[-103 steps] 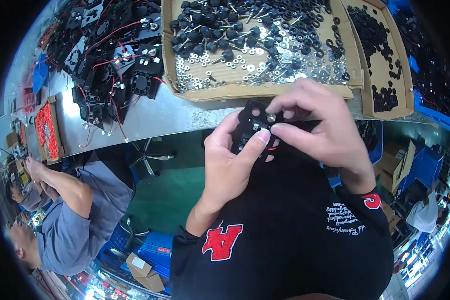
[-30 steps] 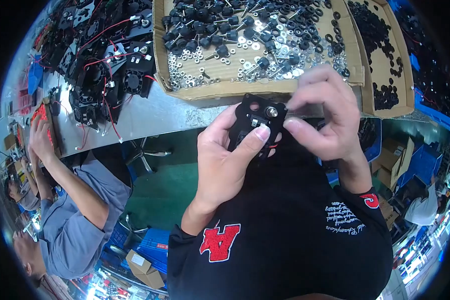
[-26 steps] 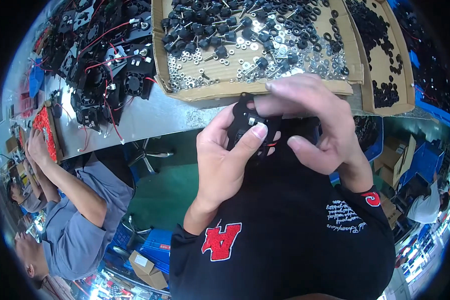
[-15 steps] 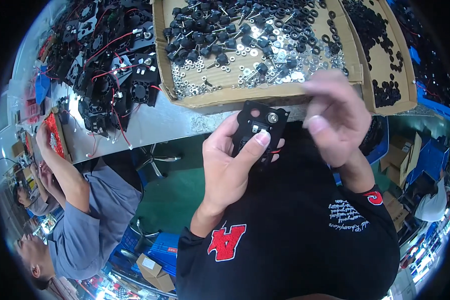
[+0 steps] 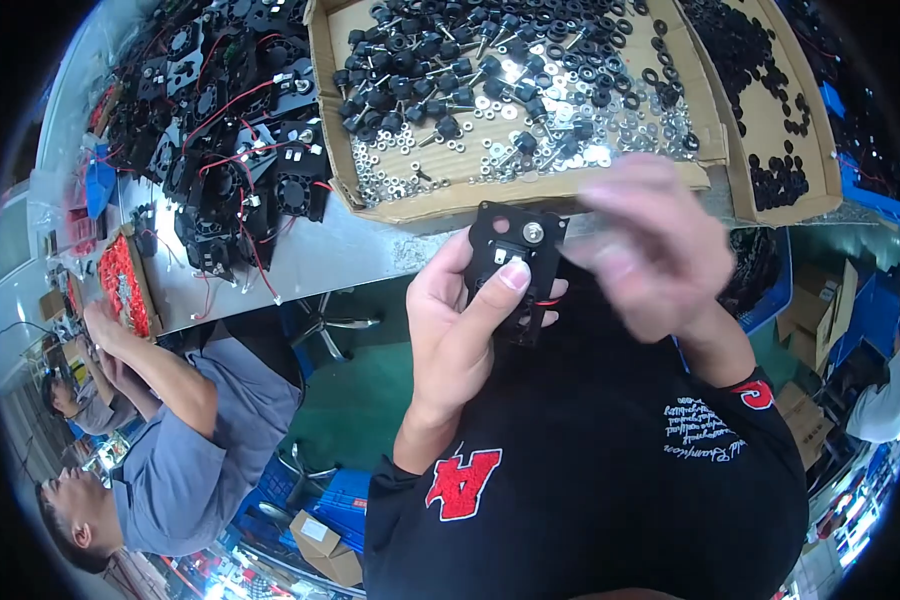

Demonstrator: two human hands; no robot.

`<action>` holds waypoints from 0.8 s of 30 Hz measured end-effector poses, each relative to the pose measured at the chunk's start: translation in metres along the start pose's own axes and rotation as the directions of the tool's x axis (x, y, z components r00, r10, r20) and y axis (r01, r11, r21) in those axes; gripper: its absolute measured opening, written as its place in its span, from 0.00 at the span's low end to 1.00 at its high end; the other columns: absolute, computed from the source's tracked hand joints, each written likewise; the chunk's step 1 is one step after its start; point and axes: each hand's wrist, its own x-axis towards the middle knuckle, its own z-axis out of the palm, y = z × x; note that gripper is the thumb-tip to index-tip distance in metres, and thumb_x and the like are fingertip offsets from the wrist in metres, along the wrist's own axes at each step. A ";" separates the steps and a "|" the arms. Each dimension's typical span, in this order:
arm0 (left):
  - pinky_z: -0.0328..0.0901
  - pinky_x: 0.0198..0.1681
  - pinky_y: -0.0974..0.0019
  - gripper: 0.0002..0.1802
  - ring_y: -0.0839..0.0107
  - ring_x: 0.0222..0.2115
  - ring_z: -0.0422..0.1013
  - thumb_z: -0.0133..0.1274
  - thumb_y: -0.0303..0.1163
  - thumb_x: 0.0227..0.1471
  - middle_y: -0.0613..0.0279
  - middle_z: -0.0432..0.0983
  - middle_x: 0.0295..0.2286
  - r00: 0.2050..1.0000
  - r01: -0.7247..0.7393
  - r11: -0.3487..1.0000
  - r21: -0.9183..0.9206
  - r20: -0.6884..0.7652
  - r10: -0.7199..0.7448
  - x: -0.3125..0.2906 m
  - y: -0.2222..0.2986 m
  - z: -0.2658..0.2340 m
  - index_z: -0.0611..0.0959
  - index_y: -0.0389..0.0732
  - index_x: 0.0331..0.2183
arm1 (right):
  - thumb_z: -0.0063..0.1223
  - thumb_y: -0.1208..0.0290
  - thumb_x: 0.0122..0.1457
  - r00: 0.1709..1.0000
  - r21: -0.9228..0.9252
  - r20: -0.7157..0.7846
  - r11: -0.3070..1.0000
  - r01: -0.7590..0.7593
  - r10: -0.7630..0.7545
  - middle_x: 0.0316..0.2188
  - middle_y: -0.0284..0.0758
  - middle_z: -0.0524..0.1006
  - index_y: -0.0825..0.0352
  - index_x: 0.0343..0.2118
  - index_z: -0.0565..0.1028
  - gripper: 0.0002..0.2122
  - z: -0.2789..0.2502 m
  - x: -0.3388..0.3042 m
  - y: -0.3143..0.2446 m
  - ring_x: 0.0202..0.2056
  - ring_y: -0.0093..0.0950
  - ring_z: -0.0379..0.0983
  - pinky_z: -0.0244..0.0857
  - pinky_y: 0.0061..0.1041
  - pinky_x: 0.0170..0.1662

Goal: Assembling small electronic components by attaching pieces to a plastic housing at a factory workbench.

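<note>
My left hand grips a black plate-shaped assembly, thumb across its front and fingers behind. It has a round hole, a shiny metal nut or washer near its upper right corner, a small white connector and a bit of red wire. Just right of it hovers my right hand, smeared by motion, its fingers curled toward the plate. Whether it holds anything cannot be made out. Beyond both hands lies a cardboard tray with black knob-like parts on metal studs, washers, nuts and black rings.
A heap of black fan assemblies with red wires covers the metal bench at left. A second cardboard tray holds black rings at right. A person in a grey shirt works at left, beside a box of red parts.
My right hand has shifted slightly left, closer to the plate. My left hand still holds the plate in nearly the same place. The view has turned a little.
</note>
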 end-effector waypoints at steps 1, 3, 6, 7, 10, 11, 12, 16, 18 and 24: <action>0.76 0.31 0.66 0.23 0.64 0.32 0.78 0.54 0.29 0.55 0.50 0.76 0.39 1.000 -0.001 1.000 0.000 -0.019 0.001 -0.001 0.000 -0.001 0.69 0.28 0.50 | 0.44 0.77 0.53 0.986 -0.007 -0.142 0.995 -0.095 0.093 0.35 0.45 0.75 0.78 0.48 0.69 0.18 0.000 -0.008 -0.001 0.33 0.26 0.70 0.65 0.26 0.42; 0.76 0.29 0.66 0.24 0.64 0.31 0.78 0.53 0.30 0.55 0.49 0.76 0.40 1.000 0.020 0.997 -0.075 0.019 -0.019 0.000 0.000 -0.009 0.69 0.28 0.50 | 0.43 0.76 0.58 0.842 0.334 -0.370 0.902 -0.275 0.394 0.37 0.42 0.73 0.77 0.46 0.69 0.15 0.007 -0.011 -0.006 0.28 0.18 0.65 0.61 0.17 0.36; 0.75 0.25 0.68 0.26 0.64 0.29 0.78 0.51 0.34 0.55 0.46 0.74 0.43 0.995 0.040 0.988 -0.148 0.092 -0.027 0.003 0.000 -0.018 0.69 0.28 0.51 | 0.45 0.74 0.60 0.827 0.384 -0.388 0.887 -0.255 0.406 0.36 0.39 0.73 0.76 0.47 0.69 0.14 0.004 -0.014 -0.001 0.29 0.16 0.64 0.59 0.15 0.37; 0.75 0.23 0.68 0.26 0.64 0.29 0.78 0.48 0.35 0.56 0.41 0.73 0.44 0.992 0.030 0.984 -0.177 0.128 -0.007 0.005 -0.001 -0.020 0.69 0.26 0.51 | 0.46 0.74 0.61 0.836 0.395 -0.313 0.862 -0.318 0.451 0.35 0.37 0.73 0.76 0.47 0.70 0.14 0.005 -0.017 -0.001 0.30 0.16 0.65 0.59 0.15 0.37; 0.73 0.20 0.67 0.27 0.63 0.29 0.76 0.40 0.36 0.58 0.34 0.70 0.46 0.982 0.012 0.976 -0.218 0.185 0.029 0.005 -0.004 -0.028 0.67 0.23 0.52 | 0.47 0.73 0.61 0.829 0.382 -0.252 0.838 -0.389 0.499 0.34 0.33 0.72 0.76 0.47 0.70 0.14 0.009 -0.026 -0.004 0.31 0.17 0.66 0.60 0.15 0.38; 0.72 0.19 0.67 0.28 0.64 0.28 0.75 0.39 0.36 0.58 0.34 0.69 0.48 0.977 0.055 0.947 -0.316 0.214 0.014 0.004 -0.004 -0.030 0.66 0.23 0.52 | 0.47 0.73 0.61 0.816 0.395 -0.261 0.828 -0.397 0.516 0.34 0.33 0.72 0.76 0.47 0.70 0.14 0.011 -0.027 -0.006 0.31 0.17 0.66 0.60 0.15 0.38; 0.71 0.18 0.68 0.28 0.65 0.27 0.74 0.37 0.36 0.59 0.33 0.67 0.50 0.969 0.104 0.907 -0.408 0.246 -0.001 0.003 -0.003 -0.031 0.65 0.23 0.53 | 0.48 0.73 0.61 0.800 0.407 -0.272 0.817 -0.407 0.534 0.33 0.33 0.72 0.75 0.46 0.71 0.14 0.011 -0.029 -0.007 0.31 0.17 0.66 0.60 0.15 0.38; 0.66 0.13 0.71 0.24 0.67 0.19 0.72 0.37 0.35 0.58 0.36 0.70 0.46 0.982 0.130 0.809 -0.574 0.188 -0.024 0.004 -0.004 -0.037 0.71 0.25 0.48 | 0.48 0.73 0.61 0.810 0.408 -0.274 0.825 -0.391 0.519 0.36 0.33 0.72 0.74 0.45 0.72 0.12 0.012 -0.034 -0.008 0.31 0.16 0.66 0.61 0.15 0.37; 0.66 0.13 0.72 0.23 0.68 0.19 0.71 0.37 0.36 0.58 0.37 0.71 0.45 0.982 0.119 0.803 -0.584 0.191 -0.006 0.003 -0.002 -0.039 0.71 0.26 0.47 | 0.50 0.75 0.60 0.801 0.423 -0.281 0.817 -0.391 0.529 0.35 0.32 0.72 0.74 0.45 0.72 0.12 0.012 -0.034 -0.009 0.31 0.16 0.66 0.61 0.15 0.38; 0.64 0.16 0.72 0.23 0.72 0.20 0.69 0.38 0.40 0.61 0.48 0.72 0.38 0.974 0.091 0.781 -0.618 0.219 0.059 0.008 0.001 -0.040 0.73 0.31 0.47 | 0.51 0.77 0.59 0.784 0.387 -0.280 0.813 -0.436 0.554 0.34 0.31 0.72 0.74 0.42 0.73 0.10 0.006 -0.043 -0.003 0.31 0.15 0.65 0.61 0.15 0.38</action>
